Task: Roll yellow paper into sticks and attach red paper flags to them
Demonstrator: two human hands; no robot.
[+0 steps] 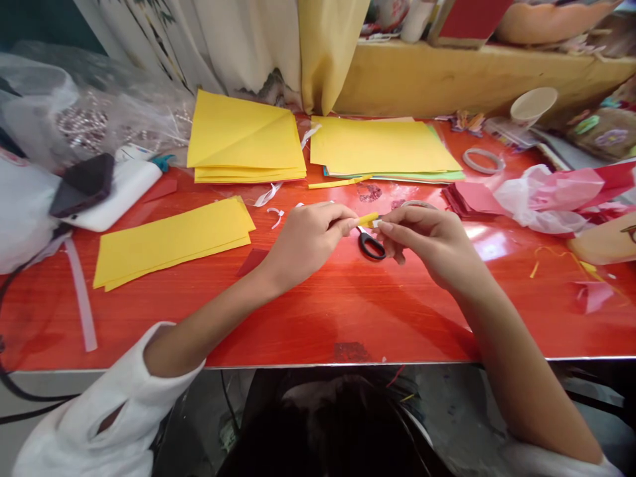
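Note:
Between my two hands is a small rolled yellow paper piece (368,218). My left hand (318,235) pinches its left end. My right hand (422,235) is closed at its right end, with a small white bit (376,224) at the fingertips. Black-handled scissors (371,244) lie on the table just below, partly hidden by my hands. Another thin yellow roll (340,182) rests on the table behind them, in front of the paper stacks.
On the red table (298,324) are folded yellow sheets (243,139), a second paper stack (382,146), yellow strips (173,242), a dark phone (83,185), a tape roll (483,160), red paper pieces (472,199) and pink tissue (546,195).

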